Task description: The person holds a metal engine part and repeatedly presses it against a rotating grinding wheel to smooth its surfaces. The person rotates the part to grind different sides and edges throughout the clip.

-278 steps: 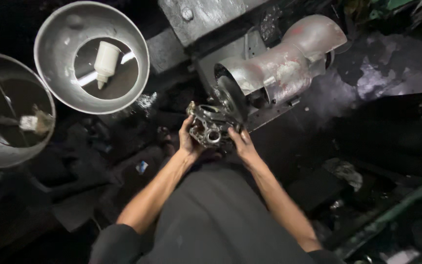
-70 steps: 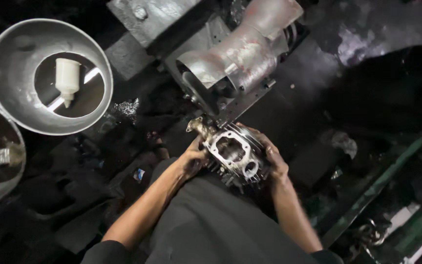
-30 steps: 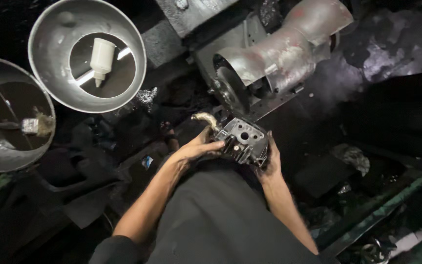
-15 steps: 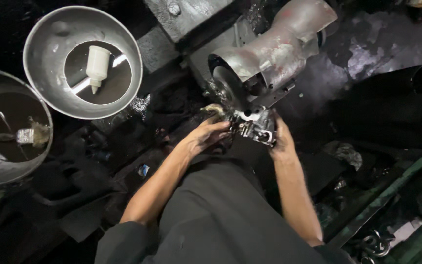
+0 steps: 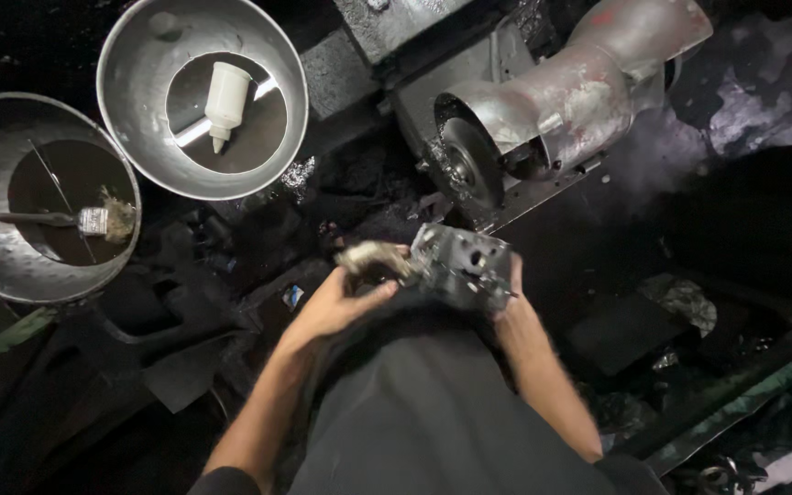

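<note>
Head view, looking straight down: we see both hands gripping a grey cast-metal engine part (image 5: 462, 266), boxy and drilled with several holes, held over the lap just below the grinding wheel (image 5: 463, 165) of a bench grinder (image 5: 561, 101). The left hand (image 5: 336, 307) has its fingers (image 5: 379, 295) curled around a pale, blurred stub at the part's left end; the right hand (image 5: 511, 307) clamps the part's right edge, thumb up along its side. Neither hand is released, and both grasp the part itself.

Taking the wheel as landmark: the part sits just below it, near but apart. Well left of the wheel stands a round metal basin (image 5: 202, 96) holding a white squeeze bottle (image 5: 225, 96); farther left, a second basin (image 5: 43, 197) holds dark liquid and a brush (image 5: 93, 220).

Hazards, as we judge them: whether the wheel turns cannot be told, yet its open face is near bare knuckles, and a slip upward could bring skin against it. The left end's blur suggests motion, so an oily grip could let the heavy casting drop onto the lap. Dark cloth beneath the part lies close enough to snag on a spinning wheel. Dim light hides the casting's sharp edges.
</note>
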